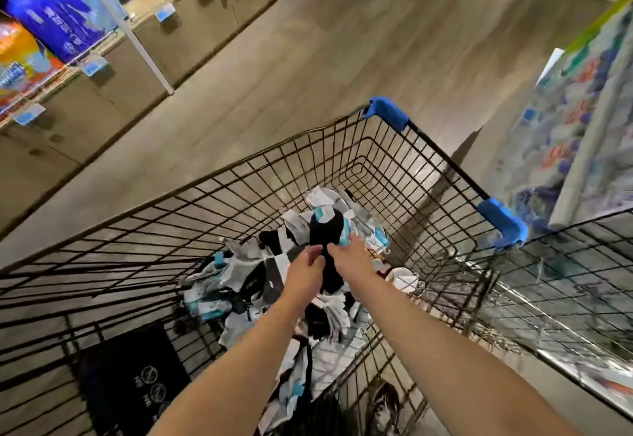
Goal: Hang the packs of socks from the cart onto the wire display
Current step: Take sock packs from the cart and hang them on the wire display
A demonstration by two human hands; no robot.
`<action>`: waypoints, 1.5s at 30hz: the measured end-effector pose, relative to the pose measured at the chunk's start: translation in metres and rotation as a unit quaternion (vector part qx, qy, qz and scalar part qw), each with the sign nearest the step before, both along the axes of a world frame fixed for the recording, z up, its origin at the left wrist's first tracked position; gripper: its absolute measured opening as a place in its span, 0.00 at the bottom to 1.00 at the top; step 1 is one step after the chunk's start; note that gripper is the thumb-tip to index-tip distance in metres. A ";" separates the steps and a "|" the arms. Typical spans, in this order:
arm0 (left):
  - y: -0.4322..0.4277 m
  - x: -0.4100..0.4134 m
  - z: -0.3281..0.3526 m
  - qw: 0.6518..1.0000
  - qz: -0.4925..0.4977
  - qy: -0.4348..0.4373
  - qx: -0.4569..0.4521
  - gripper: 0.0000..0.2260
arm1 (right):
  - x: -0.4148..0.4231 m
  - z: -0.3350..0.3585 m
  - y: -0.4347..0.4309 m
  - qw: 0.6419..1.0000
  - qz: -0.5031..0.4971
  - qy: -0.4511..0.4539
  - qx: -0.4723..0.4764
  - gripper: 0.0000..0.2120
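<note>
Item: one pack of black socks with a blue-and-white card label, held over the cart's load.

Grip: the left hand pinches the pack's left edge between thumb and curled fingers. The right hand holds the right edge, fingers closed on it. Both hands grip at about mid-length.

Orientation: the pack's long axis runs away from the person. The labelled end points to the far side of the cart, and the toe end hangs toward the wrists.

Container: a black wire shopping cart with blue plastic corner guards. It holds a loose heap of black and white sock packs along its near half.

Destination: a black wire grid display just beside the cart on the right, blurred, so its hooks are not legible. The right hand is the nearer one. Judged need: carry the pack rightward and turn the labelled end toward the grid.

Surroundings: grey tiled floor, and store shelving with blue and orange packaged goods to the left.
</note>
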State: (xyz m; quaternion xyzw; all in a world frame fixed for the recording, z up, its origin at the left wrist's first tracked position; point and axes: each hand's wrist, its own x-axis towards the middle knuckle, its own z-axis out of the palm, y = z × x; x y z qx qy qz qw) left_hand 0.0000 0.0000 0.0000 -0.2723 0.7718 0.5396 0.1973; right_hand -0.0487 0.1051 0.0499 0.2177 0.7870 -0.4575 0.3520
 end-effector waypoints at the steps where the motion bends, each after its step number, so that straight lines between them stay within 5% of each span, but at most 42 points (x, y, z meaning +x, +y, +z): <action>1: 0.001 0.000 -0.002 1.000 -0.003 0.005 0.003 0.13 | -0.002 -0.003 -0.002 1.000 -0.004 -0.003 0.005 0.31; 7: 0.012 0.020 -0.006 0.996 0.041 -0.005 0.082 0.09 | 0.000 -0.040 0.001 0.999 -0.035 -0.019 -0.003 0.21; 14: 0.007 0.027 -0.010 0.988 0.096 -0.021 0.121 0.08 | -0.001 -0.053 0.000 0.999 -0.014 -0.011 0.027 0.29; 18: -0.013 0.022 -0.014 0.990 0.139 -0.011 0.014 0.09 | -0.001 -0.071 -0.001 0.997 0.019 0.018 0.068 0.17; 21: -0.021 0.015 -0.013 0.992 0.123 -0.018 -0.021 0.13 | 0.002 -0.072 0.002 0.996 0.002 0.043 0.081 0.18; 27: -0.018 0.004 -0.007 0.973 0.164 -0.083 0.137 0.23 | 0.020 -0.031 0.014 0.996 -0.009 0.086 -0.018 0.19; 32: -0.002 0.010 0.005 0.949 0.178 -0.108 0.236 0.08 | 0.032 -0.016 0.023 0.994 -0.045 0.037 -0.094 0.18; 37: 0.009 0.027 0.026 0.957 0.209 -0.043 0.196 0.07 | 0.043 -0.003 0.027 0.977 -0.142 -0.004 -0.160 0.13; 42: 0.008 0.046 0.041 0.958 0.210 0.003 0.193 0.05 | 0.040 0.005 0.036 0.978 -0.130 0.009 -0.162 0.37; 45: 0.006 0.053 0.046 0.959 0.205 0.011 0.197 0.06 | 0.041 0.005 0.039 0.982 -0.098 0.001 -0.160 0.23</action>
